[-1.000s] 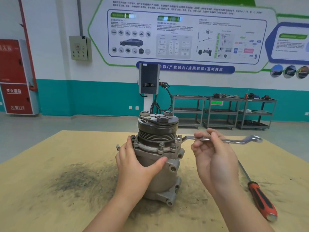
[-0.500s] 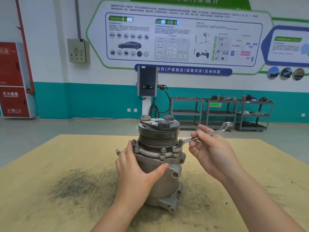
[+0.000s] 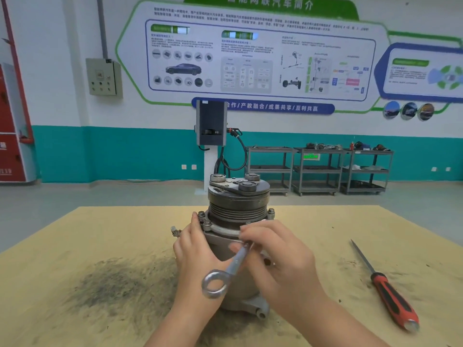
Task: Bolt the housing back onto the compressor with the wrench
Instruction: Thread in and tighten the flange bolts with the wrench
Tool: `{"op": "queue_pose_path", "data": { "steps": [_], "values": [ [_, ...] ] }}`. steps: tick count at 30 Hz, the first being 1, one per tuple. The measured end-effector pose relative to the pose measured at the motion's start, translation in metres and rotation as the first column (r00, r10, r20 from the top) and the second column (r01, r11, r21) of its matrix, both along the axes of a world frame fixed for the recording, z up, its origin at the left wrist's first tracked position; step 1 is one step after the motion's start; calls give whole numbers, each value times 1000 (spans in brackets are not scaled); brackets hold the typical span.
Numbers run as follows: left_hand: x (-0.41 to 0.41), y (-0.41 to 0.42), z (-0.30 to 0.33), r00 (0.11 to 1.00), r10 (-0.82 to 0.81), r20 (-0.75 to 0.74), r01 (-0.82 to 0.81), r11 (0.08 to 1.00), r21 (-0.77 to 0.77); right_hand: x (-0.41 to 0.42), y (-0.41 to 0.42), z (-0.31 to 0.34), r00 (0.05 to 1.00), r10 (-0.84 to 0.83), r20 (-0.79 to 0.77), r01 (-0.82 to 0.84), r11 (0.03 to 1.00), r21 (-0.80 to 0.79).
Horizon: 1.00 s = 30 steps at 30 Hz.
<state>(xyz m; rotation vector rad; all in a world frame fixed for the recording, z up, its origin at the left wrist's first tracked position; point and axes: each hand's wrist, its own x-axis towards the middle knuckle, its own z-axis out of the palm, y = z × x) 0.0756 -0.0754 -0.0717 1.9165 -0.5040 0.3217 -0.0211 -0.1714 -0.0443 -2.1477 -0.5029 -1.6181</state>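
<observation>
— Where is the compressor (image 3: 236, 236) found?

— It is stood upright on the desk (image 3: 100, 246), between the two hands; its body is clasped by the left hand (image 3: 198, 254), thumb spread across the front.

— And the wrench (image 3: 231, 267)?

— It is pinched at the shank by the right hand (image 3: 278, 256), just in front of the housing (image 3: 223, 232) flange — the free ring end is tilted down toward the left wrist. The far end is hidden by the fingers.

— Anything else?

— A red-handled screwdriver (image 3: 385, 291) is laid well to the right of the right hand.
</observation>
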Motion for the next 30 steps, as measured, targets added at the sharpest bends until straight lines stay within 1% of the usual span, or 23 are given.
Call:
{"op": "queue_pose_path", "data": {
  "steps": [2, 3, 5, 7, 8, 9, 10, 11, 12, 13, 14, 15, 16, 17, 21, 25, 30],
  "values": [
    [3, -4, 1, 998, 59, -8, -59, 998, -30, 7, 10, 1, 997, -59, -46, 59, 998, 12],
    [4, -5, 1, 997, 73, -13, -73, 997, -40, 8, 12, 2, 996, -65, -62, 66, 997, 27],
    [2, -5, -4, 997, 60, 38, -56, 995, -85, 4, 10, 4, 997, -43, -59, 48, 996, 73],
    [-3, -1, -9, 997, 10, 81, -1, 993, -115, -5, 4, 10, 1000, -8, -3, 8, 985, 175],
    [-4, 1, -10, 996, -5, 86, 13, 996, -90, -11, 1, 15, 999, 35, 25, -41, 956, 290],
    [-3, 1, -13, 996, -4, 91, 9, 999, -54, -15, -3, 20, 992, 112, 60, -127, 888, 442],
    [-2, 2, -13, 996, -2, 92, 5, 1000, -28, -17, -9, 25, 971, 209, 114, -235, 769, 595],
    [-1, 2, -13, 996, 3, 92, 0, 1000, -25, -17, -17, 29, 942, 291, 167, -318, 617, 720],
    [-2, 1, -12, 996, 4, 93, -1, 1000, -30, -17, -25, 33, 912, 358, 200, -361, 469, 806],
    [-3, 2, -11, 996, 0, 92, 3, 999, -33, -16, -33, 35, 884, 414, 218, -374, 345, 861],
    [-4, 3, -9, 996, -6, 88, 9, 999, -34, -14, -40, 36, 856, 459, 237, -376, 241, 895],
    [-5, 4, -9, 996, -5, 88, 8, 999, -32, -11, -44, 37, 833, 491, 257, -376, 160, 913],
    [-5, 5, -9, 996, -6, 84, 8, 1000, -29, -9, -47, 37, 816, 511, 271, -371, 104, 923],
    [-5, 5, -10, 996, -7, 86, 9, 1000, -26, -6, -49, 37, 802, 527, 279, -367, 68, 928],
    [-5, 4, -10, 997, -6, 79, 7, 1000, -15, 2, -59, 38, 735, 625, 262, -329, -9, 944],
    [-6, 5, -9, 997, -13, 78, 15, 1000, -24, 0, -72, 42, 645, 745, 169, -241, -11, 970],
    [-6, 5, -9, 996, -25, 87, 27, 999, -19, -8, -80, 34, 653, 730, 201, -308, 13, 951]
  ]
}}
